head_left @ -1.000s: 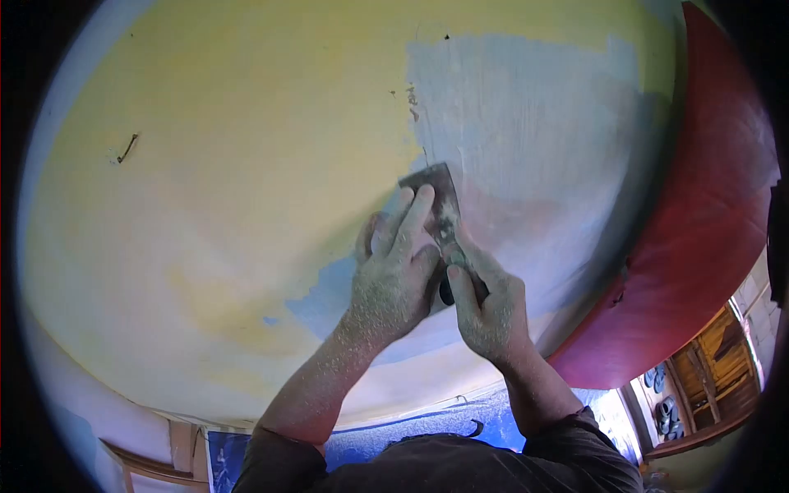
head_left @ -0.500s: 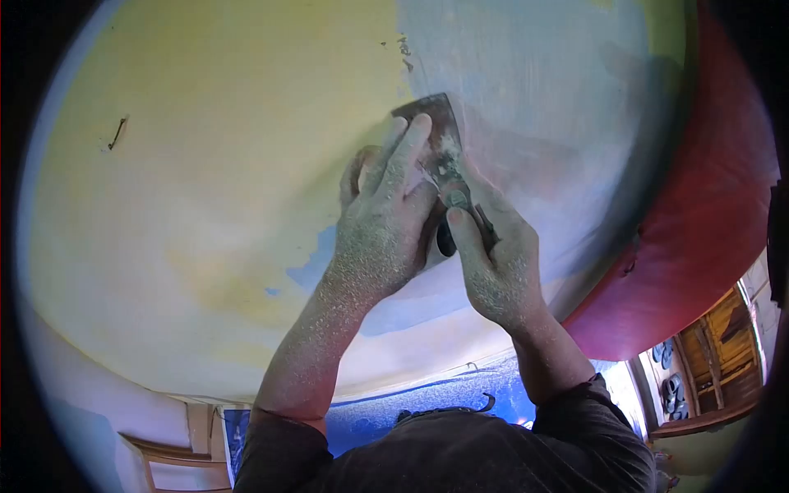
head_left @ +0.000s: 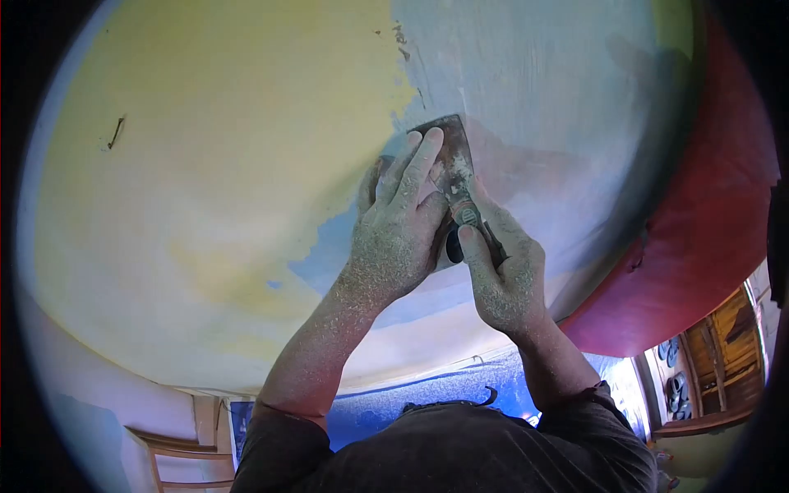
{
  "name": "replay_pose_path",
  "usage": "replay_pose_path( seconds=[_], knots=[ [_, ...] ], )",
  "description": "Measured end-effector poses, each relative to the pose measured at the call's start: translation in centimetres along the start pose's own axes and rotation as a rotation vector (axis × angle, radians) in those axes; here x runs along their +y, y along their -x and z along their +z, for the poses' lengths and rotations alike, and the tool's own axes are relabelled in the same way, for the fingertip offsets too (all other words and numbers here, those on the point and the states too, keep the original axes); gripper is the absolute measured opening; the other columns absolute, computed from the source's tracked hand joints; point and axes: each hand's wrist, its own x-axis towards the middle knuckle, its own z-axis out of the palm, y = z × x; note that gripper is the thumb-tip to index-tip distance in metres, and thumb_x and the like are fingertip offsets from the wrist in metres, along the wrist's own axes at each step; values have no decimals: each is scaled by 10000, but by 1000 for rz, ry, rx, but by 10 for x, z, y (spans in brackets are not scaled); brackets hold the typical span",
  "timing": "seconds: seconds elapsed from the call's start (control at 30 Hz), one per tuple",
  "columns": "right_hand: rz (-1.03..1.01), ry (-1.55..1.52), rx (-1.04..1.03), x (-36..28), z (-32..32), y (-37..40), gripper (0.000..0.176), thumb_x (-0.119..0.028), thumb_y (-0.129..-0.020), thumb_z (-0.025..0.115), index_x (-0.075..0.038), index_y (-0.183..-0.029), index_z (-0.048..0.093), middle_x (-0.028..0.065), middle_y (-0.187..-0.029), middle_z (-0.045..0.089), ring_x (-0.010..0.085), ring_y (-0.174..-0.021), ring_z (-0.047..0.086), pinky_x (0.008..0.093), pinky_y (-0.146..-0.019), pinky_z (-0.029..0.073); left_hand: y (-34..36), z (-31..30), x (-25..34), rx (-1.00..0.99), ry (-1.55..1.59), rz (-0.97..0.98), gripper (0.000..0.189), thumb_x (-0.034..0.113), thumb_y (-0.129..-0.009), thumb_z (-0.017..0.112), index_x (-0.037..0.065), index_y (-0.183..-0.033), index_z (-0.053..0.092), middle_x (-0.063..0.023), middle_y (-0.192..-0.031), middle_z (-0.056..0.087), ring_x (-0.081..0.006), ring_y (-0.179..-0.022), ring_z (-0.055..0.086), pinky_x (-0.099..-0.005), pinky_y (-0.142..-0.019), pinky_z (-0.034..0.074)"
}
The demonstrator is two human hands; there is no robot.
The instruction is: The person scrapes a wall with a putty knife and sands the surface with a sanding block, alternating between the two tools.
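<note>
A metal scraper (head_left: 454,160) with a stained blade and a dark handle lies against a wall (head_left: 222,148) of patchy yellow and pale blue paint. My right hand (head_left: 505,271) is closed round its handle, the thumb on top. Two fingertips of my left hand (head_left: 390,226) press on the blade near its upper edge, while the other fingers curl beside it. White dust coats both hands and forearms. Just beyond the blade, the edge between yellow and blue is ragged, with small dark marks.
Red fabric (head_left: 699,214) hangs at the right. A blue sheet (head_left: 370,419) covered in pale dust lies below. A bent nail (head_left: 116,133) sticks out at the left. Shoes (head_left: 678,394) stand by a wooden frame (head_left: 727,353) at the lower right.
Both hands and the scraper have moved slightly down and to the right. More blue shows beside the blade and left hand, where yellow was.
</note>
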Motion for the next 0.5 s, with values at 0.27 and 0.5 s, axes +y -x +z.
replay_pose_path(
  seconds=[0.27,0.5],
  knots=[
    [5,-67,22,-6,4,-4,543,28,-1091,623,51,-1628,546,218,-1194,822,154,-1016,763,314,-909,598,-6,-12,-2,-41,-49,5,318,216,-1036,741,34,-1294,780,-149,-1830,318,-361,-1668,366,-667,-1306,324],
    [-85,-17,64,-12,12,-38,552,7,-1098,626,48,-1641,533,204,-1177,824,147,-990,758,305,-875,588,-26,-22,-11,79,-51,11,330,205,-1048,705,4,-1299,776,-135,-1845,289,-343,-1690,332,-647,-1320,300]
  ],
)
